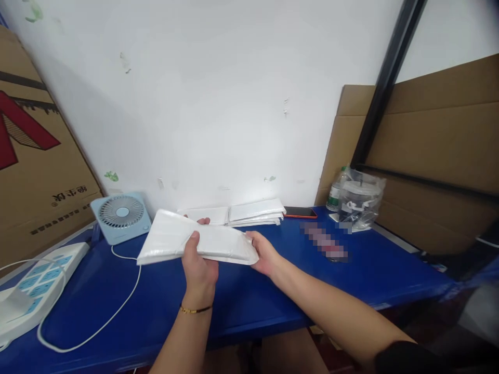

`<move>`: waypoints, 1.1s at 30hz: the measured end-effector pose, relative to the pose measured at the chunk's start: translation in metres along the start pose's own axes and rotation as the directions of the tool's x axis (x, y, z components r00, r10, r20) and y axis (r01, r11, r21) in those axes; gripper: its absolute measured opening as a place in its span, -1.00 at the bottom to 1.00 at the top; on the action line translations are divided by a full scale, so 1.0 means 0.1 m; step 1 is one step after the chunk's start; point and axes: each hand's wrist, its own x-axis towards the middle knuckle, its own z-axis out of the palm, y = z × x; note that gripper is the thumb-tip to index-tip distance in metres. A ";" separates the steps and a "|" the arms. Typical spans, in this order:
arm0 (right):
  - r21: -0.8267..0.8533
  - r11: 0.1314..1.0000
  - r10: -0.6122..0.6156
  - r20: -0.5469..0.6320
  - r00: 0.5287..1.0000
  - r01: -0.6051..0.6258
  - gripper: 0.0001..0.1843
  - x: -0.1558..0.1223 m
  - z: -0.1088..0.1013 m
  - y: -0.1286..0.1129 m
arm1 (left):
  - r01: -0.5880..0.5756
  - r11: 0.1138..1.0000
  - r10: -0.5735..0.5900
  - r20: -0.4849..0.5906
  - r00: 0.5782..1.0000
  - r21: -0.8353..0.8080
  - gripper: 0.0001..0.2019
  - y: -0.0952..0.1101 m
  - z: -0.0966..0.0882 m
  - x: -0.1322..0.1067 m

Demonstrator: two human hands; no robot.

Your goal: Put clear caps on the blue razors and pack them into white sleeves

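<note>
Both my hands hold one white padded envelope flat above the blue table. My left hand pinches its middle, thumb on top and fingers underneath. My right hand grips its right end. A gold bracelet circles my left wrist. Behind the envelope, against the wall, lies a stack of white envelopes.
A small light-blue fan stands at the back left, with a white power strip and its cable on the left. A phone, a water bottle and a clear plastic bag sit at the back right. Cardboard panels flank both sides.
</note>
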 end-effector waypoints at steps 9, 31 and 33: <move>0.278 0.959 0.012 -0.224 0.975 0.052 -0.67 0.17 -0.21 0.04 | -0.045 0.968 0.019 0.108 0.994 0.248 -0.68 -0.14 0.55 0.00; -0.819 0.555 -0.635 -0.306 0.709 0.144 -0.66 0.13 -0.81 -0.46 | -0.329 0.892 0.362 -0.054 0.930 0.311 -0.76 -0.01 0.20 0.29; -0.891 0.443 -0.688 -0.264 0.676 0.104 -0.66 0.09 -0.91 -0.56 | -0.352 0.872 0.391 -0.052 0.919 0.341 -0.75 0.04 0.13 0.36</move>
